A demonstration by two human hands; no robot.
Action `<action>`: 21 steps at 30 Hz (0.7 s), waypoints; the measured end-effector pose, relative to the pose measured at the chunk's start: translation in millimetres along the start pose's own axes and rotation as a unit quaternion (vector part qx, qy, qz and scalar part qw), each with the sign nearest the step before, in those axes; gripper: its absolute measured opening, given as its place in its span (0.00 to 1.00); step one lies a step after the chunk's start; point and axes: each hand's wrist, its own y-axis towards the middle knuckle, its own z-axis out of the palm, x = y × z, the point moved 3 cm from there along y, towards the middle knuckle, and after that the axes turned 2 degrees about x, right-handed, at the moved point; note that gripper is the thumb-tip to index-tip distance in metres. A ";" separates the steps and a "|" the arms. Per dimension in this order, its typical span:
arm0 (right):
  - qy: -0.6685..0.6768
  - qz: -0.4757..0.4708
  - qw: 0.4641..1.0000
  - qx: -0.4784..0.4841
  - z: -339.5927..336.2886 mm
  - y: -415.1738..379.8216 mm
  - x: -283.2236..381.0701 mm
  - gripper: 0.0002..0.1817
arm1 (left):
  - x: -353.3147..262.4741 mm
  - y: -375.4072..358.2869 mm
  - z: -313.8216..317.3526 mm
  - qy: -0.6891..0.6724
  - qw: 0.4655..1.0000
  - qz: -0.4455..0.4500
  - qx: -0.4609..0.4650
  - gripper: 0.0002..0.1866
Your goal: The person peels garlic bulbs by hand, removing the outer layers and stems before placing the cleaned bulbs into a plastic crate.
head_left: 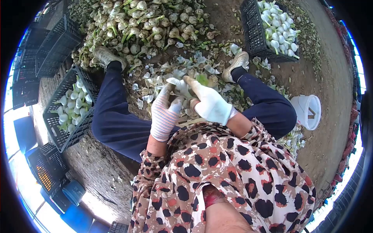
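Observation:
My left hand [166, 114], in a striped knit glove, is closed with its thumb and fingers round a garlic bulb [181, 88] between my knees. From the other side my right hand [211, 103], in a white glove, is closed with its fingertips at the bulb's skin. The fingers partly cover the bulb, so its underside is hidden. Loose white garlic skins [200, 61] lie on the ground beyond both hands.
A large heap of unpeeled garlic [151, 23] lies ahead. Black crates of cleaned white bulbs stand at the left [58, 130] and far right [254, 33]. A white bucket [299, 106] is beside my right knee. Stacked crates [52, 54] line the left.

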 end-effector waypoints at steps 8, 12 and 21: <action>0.492 0.145 0.857 0.052 4.6 4.5 -11.8 0.39 | 8.0 16.3 -27.3 -0.242 0.942 -0.050 -0.225 0.08; 0.616 0.108 0.777 0.068 0.2 2.2 -28.3 0.40 | 33.6 34.3 -61.3 -0.288 0.924 0.025 -0.252 0.21; 0.712 0.095 0.696 0.023 -1.3 -15.5 -69.3 0.39 | 7.4 23.7 12.9 -0.078 0.990 -0.020 -0.115 0.12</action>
